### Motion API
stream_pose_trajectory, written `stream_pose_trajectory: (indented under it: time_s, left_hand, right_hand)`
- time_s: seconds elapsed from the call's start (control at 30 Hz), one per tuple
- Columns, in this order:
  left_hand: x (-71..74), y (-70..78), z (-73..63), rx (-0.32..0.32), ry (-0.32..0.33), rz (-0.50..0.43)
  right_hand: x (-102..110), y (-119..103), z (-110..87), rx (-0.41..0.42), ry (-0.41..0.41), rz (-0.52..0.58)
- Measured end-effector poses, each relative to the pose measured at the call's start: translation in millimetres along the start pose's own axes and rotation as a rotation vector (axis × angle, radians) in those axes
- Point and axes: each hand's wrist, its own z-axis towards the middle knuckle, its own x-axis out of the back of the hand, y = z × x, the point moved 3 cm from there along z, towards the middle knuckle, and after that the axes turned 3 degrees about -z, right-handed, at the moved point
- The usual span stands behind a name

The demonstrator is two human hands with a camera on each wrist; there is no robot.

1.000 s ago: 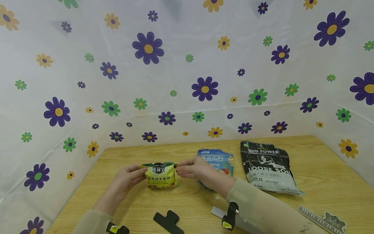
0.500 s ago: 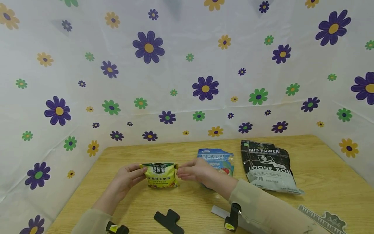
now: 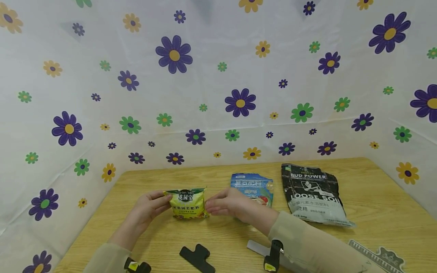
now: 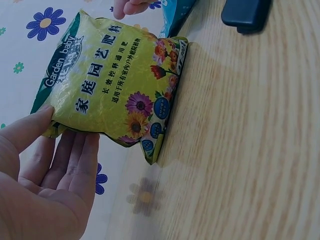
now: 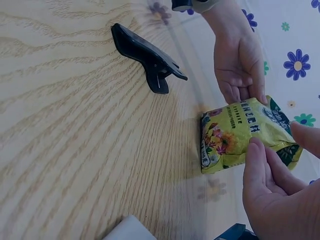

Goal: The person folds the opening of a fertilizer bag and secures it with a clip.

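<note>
A small yellow-and-green fertilizer bag (image 3: 189,204) stands upright on the wooden table. My left hand (image 3: 149,210) pinches its upper left edge, with the thumb (image 4: 35,125) on the front and the other fingers behind. On the opposite side, my right hand (image 3: 228,204) touches the bag with its fingers fairly straight. In the right wrist view those fingers (image 5: 255,165) lie along the side, and the thumb (image 5: 306,137) is near the top corner. Behind the right hand is a blue fertilizer bag (image 3: 250,185), partly hidden by it.
A black-and-grey loose soil bag (image 3: 312,195) lies at the right. Nearer me are a black bag clip (image 3: 197,258), a light grey flat strip (image 3: 257,247) partly under my right forearm, and a clear ruler-like piece (image 3: 375,256). Flower-printed cloth (image 3: 211,76) walls the table.
My right hand has shifted slightly lower along the bag's right side. The bag's upper right corner now points up. My left hand has kept its hold in place.
</note>
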Motion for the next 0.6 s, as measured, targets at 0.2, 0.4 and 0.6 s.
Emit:
stream_pose_trajectory:
  time_s: [0.2, 0.4, 0.6]
  left_hand:
    - [-0.4, 0.9, -0.3, 0.001, -0.001, 0.008]
    - [0.1, -0.1, 0.2, 0.004, 0.003, 0.009]
    - [0.0, -1.6, 0.5, 0.001, 0.008, 0.013]
  right_hand:
    - [-0.7, 0.5, -1.0, -0.002, -0.022, -0.008]
    - [-2.4, 2.4, -1.6, 0.001, -0.058, -0.022]
    - [-4.5, 2.8, -5.5, 0.011, -0.085, -0.048]
